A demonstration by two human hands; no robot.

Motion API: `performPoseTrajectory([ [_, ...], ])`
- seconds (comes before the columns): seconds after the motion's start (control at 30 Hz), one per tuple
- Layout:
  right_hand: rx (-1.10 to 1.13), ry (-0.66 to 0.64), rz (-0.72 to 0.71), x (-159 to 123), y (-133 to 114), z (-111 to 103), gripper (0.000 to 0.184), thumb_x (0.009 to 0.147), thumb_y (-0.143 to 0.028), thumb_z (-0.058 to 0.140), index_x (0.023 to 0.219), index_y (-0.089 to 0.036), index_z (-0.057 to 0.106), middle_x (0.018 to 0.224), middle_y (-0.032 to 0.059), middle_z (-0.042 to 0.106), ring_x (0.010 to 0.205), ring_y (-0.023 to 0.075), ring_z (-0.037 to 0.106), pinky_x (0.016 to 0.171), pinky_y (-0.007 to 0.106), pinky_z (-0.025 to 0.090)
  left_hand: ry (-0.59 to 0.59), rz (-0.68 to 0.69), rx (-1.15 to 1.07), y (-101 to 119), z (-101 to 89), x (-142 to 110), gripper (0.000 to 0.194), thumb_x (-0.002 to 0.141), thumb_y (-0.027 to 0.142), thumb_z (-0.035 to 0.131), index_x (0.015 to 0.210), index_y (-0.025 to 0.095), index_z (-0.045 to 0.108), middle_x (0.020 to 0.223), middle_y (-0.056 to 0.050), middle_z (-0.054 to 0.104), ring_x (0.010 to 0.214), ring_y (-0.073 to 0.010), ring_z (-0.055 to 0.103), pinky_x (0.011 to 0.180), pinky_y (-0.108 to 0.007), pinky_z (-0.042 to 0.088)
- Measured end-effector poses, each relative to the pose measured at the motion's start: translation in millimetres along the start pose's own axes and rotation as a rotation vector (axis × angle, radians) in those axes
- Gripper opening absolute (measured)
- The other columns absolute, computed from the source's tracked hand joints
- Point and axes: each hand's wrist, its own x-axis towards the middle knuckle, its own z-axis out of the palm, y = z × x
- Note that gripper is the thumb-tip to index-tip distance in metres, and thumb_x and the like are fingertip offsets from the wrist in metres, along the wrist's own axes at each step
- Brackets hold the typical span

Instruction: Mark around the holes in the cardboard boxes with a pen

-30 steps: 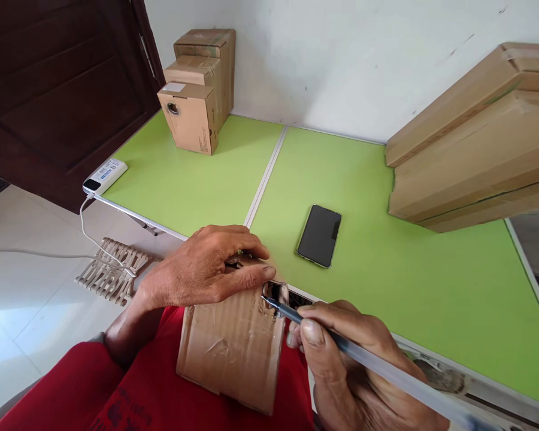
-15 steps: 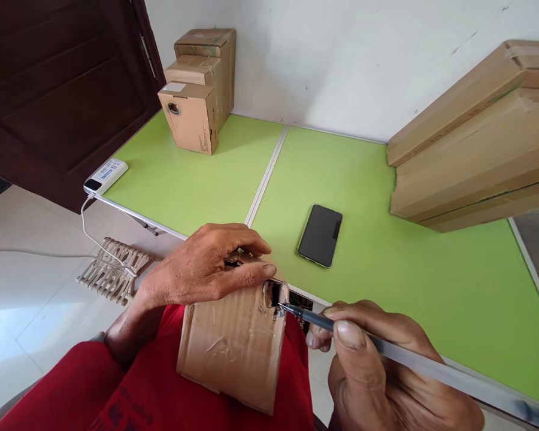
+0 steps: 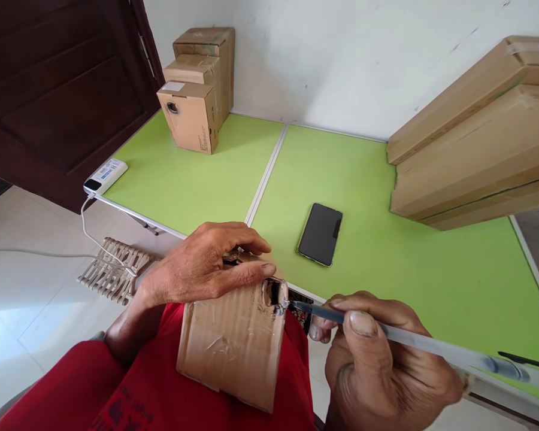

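Note:
A small brown cardboard box point(image 3: 233, 347) rests on my lap against red cloth. My left hand point(image 3: 202, 266) is closed over its top edge, thumb beside a dark hole point(image 3: 272, 293) near the upper right corner. My right hand point(image 3: 381, 359) pinches a long pen-like tool point(image 3: 413, 342) with a clear barrel. The tool's tip touches the lower right rim of the hole.
A green folding table point(image 3: 386, 269) stands in front of me with a black phone point(image 3: 320, 234) lying face up. Stacked small cartons point(image 3: 197, 90) sit at the far left corner, flat cartons point(image 3: 471, 137) at the right. A white power bank point(image 3: 105, 175) with a cable lies on the left edge.
My right hand drew back to the right and the tool swung flatter; its tip slid from inside the hole to the hole's lower right rim. The left hand and box stayed put.

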Motion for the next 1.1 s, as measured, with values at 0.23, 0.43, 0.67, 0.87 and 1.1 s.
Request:
performPoseTrajectory([
  [0.23, 0.026, -0.014, 0.068, 0.3, 9.4, -1.7, 0.014, 0.101, -0.029, 0.075, 0.092, -0.018, 0.078, 0.078, -0.0004, 0.068, 0.055, 0.0139, 0.064, 0.046, 0.028, 0.051, 0.019, -0.003, -0.047, -1.4, 1.2, -2.3, 0.03, 0.106, 0.039, 0.071, 0.118, 0.013, 0.081, 0.108, -0.005, 0.082, 0.094, -0.0147, 0.075, 0.083, -0.025, 0.054],
  [0.43, 0.013, -0.022, 0.093, 0.9, 16.9, -1.6, 0.019, 0.102, -0.032, 0.075, 0.09, -0.019, 0.078, 0.076, -0.0008, 0.068, 0.053, 0.0137, 0.063, 0.044, 0.027, 0.048, 0.028, 0.002, -0.101, -1.7, 1.7, -3.2, 0.028, 0.105, 0.037, 0.072, 0.116, 0.013, 0.081, 0.11, -0.005, 0.083, 0.099, -0.0148, 0.077, 0.087, -0.023, 0.056],
  [0.67, 0.018, -0.003, 0.079, 1.5, 23.3, -1.3, 0.021, 0.102, -0.034, 0.074, 0.089, -0.018, 0.077, 0.075, -0.0007, 0.067, 0.051, 0.0141, 0.06, 0.044, 0.029, 0.046, 0.043, 0.008, -0.104, -2.8, 2.2, -3.0, 0.028, 0.105, 0.038, 0.072, 0.116, 0.013, 0.08, 0.112, -0.006, 0.083, 0.102, -0.016, 0.077, 0.086, -0.024, 0.057],
  [0.87, -0.084, 0.003, 0.119, -0.2, 28.1, -1.8, 0.019, 0.103, -0.03, 0.076, 0.088, -0.018, 0.074, 0.064, -0.0046, 0.062, 0.047, 0.0121, 0.055, 0.046, 0.027, 0.039, 0.052, -0.01, -0.096, -1.2, 1.7, -3.7, 0.024, 0.106, 0.038, 0.071, 0.114, 0.017, 0.081, 0.111, -0.005, 0.084, 0.101, -0.0177, 0.077, 0.086, -0.027, 0.057],
  [1.1, -0.173, -0.031, 0.118, 6.0, 28.3, -3.5, 0.025, 0.105, -0.034, 0.073, 0.085, -0.02, 0.071, 0.062, -0.0055, 0.062, 0.05, 0.0119, 0.058, 0.049, 0.026, 0.045, 0.048, -0.029, -0.131, -0.2, 1.1, -2.5, 0.023, 0.104, 0.037, 0.072, 0.113, 0.018, 0.081, 0.109, -0.006, 0.084, 0.101, -0.0195, 0.079, 0.085, -0.027, 0.06],
])
